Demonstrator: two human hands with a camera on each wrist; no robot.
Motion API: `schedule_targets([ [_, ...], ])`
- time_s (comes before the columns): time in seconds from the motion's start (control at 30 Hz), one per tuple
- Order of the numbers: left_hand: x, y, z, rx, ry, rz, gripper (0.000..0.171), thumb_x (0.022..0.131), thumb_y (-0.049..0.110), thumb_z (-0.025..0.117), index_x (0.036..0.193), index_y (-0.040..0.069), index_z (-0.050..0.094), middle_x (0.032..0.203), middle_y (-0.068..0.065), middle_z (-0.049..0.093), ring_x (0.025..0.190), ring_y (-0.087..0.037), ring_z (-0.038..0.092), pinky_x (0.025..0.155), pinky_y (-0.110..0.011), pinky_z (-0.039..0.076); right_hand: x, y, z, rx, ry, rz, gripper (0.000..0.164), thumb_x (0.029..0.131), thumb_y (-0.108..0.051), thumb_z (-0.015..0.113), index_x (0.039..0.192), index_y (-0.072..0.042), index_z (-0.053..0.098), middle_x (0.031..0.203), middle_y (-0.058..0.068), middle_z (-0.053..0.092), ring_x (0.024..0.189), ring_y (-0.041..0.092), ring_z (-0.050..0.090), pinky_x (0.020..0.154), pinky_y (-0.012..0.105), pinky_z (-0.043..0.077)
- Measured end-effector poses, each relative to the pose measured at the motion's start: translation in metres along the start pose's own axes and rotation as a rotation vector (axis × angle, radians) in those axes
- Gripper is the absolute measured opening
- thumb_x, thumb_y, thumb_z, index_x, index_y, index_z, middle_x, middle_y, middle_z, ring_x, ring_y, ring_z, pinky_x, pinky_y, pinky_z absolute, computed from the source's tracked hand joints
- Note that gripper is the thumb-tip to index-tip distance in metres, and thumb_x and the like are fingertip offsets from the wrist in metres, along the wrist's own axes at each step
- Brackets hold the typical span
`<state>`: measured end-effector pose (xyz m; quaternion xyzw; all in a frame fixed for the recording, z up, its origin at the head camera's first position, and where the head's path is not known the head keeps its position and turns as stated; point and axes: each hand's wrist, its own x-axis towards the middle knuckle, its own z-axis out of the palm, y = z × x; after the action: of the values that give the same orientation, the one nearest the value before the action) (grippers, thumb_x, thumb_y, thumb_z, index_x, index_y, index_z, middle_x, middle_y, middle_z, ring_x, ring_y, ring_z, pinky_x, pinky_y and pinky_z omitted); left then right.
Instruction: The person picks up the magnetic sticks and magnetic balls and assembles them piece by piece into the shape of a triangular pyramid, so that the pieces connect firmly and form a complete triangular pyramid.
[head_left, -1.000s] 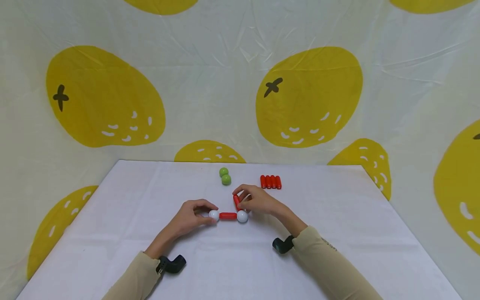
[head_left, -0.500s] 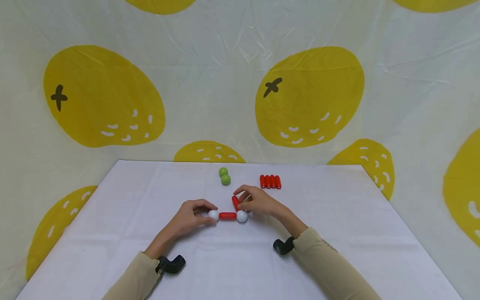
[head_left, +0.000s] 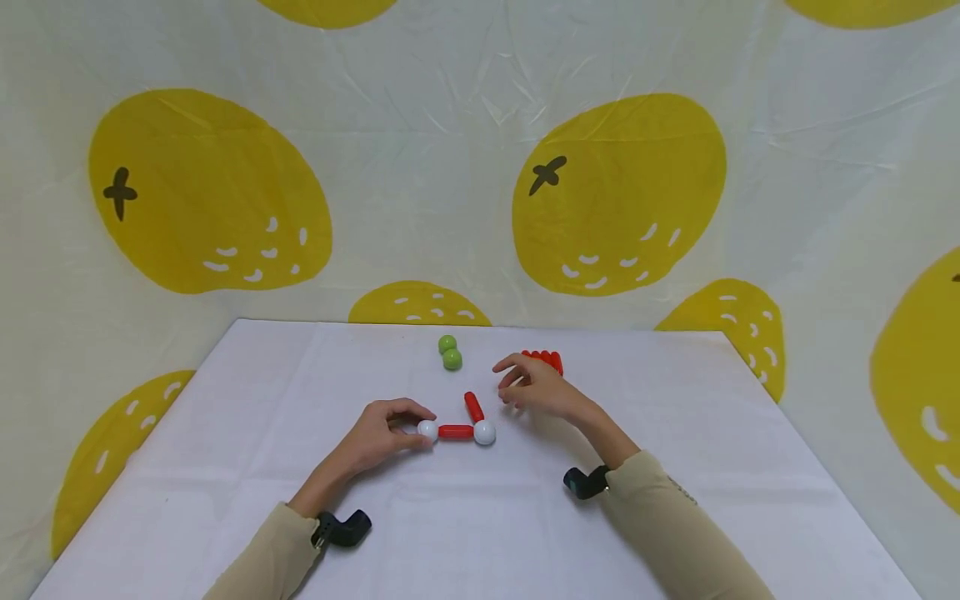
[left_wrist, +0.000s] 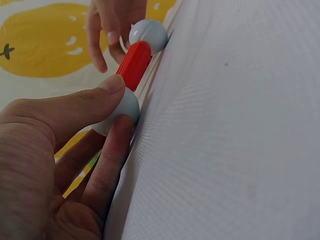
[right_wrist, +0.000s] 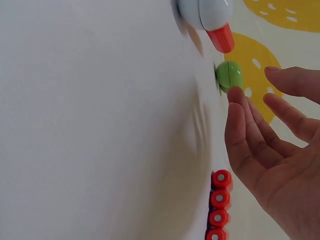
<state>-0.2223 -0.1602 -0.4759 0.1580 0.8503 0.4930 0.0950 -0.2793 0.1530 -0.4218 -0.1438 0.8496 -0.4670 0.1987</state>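
My left hand (head_left: 377, 435) pinches a white ball (head_left: 427, 431) between thumb and fingers, low at the tabletop. From that ball a red rod (head_left: 455, 431) runs right to a second white ball (head_left: 484, 432). Another red rod (head_left: 473, 407) extends from the second ball toward the back, leaning slightly left. My right hand (head_left: 542, 388) hovers just right of this rod, holding nothing, its fingers loosely bent and apart. The right wrist view shows a gap between its thumb (right_wrist: 295, 82) and fingers.
Two green balls (head_left: 452, 359) stand together toward the back of the white table (head_left: 315, 358). Behind my right hand, several red rods (head_left: 553, 362) lie side by side; the right wrist view shows silvery dots on their ends. A fruit-patterned cloth (head_left: 420, 167) hangs behind.
My right hand has let go of the second red rod and moved right, partly covering the row of rods. That rod stays at the right white ball. My left hand keeps its place.
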Motion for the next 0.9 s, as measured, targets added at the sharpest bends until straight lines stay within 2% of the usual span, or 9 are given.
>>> schedule_targets([
  [0.37, -0.001, 0.001, 0.001, -0.021, -0.004, -0.013, 0.029, 0.085, 0.029, 0.086, 0.112, 0.027, 0.077, 0.112, 0.009, 0.074, 0.107, -0.015, 0.065, 0.087, -0.022, 0.053, 0.012, -0.006, -0.009, -0.019, 0.008, -0.021, 0.039, 0.099, -0.014, 0.066, 0.136, -0.003, 0.058, 0.113, 0.015, 0.070, 0.093, 0.032, 0.071, 0.083, 0.038, 0.062],
  [0.63, -0.002, 0.001, 0.002, -0.013, -0.006, -0.009, 0.029, 0.086, 0.031, 0.085, 0.113, 0.027, 0.077, 0.112, 0.010, 0.074, 0.108, -0.016, 0.064, 0.089, -0.023, 0.052, 0.030, -0.020, 0.001, -0.051, 0.009, -0.033, 0.039, 0.099, -0.015, 0.066, 0.137, -0.007, 0.059, 0.117, 0.014, 0.069, 0.101, 0.032, 0.069, 0.088, 0.043, 0.061],
  [0.8, -0.003, 0.001, 0.001, -0.005, -0.001, -0.020, 0.029, 0.086, 0.032, 0.085, 0.113, 0.028, 0.077, 0.112, 0.011, 0.074, 0.109, -0.015, 0.064, 0.090, -0.024, 0.052, 0.042, -0.026, 0.009, -0.101, -0.002, -0.047, 0.039, 0.099, -0.015, 0.066, 0.137, -0.010, 0.060, 0.120, 0.012, 0.069, 0.101, 0.024, 0.066, 0.087, 0.038, 0.061],
  [0.9, -0.003, 0.002, 0.001, -0.008, -0.003, -0.020, 0.029, 0.086, 0.032, 0.084, 0.114, 0.027, 0.077, 0.112, 0.010, 0.074, 0.108, -0.016, 0.064, 0.090, -0.025, 0.052, 0.048, -0.028, 0.011, -0.124, -0.022, -0.062, 0.039, 0.100, -0.015, 0.066, 0.138, -0.011, 0.060, 0.122, 0.014, 0.069, 0.105, 0.025, 0.066, 0.086, 0.037, 0.061],
])
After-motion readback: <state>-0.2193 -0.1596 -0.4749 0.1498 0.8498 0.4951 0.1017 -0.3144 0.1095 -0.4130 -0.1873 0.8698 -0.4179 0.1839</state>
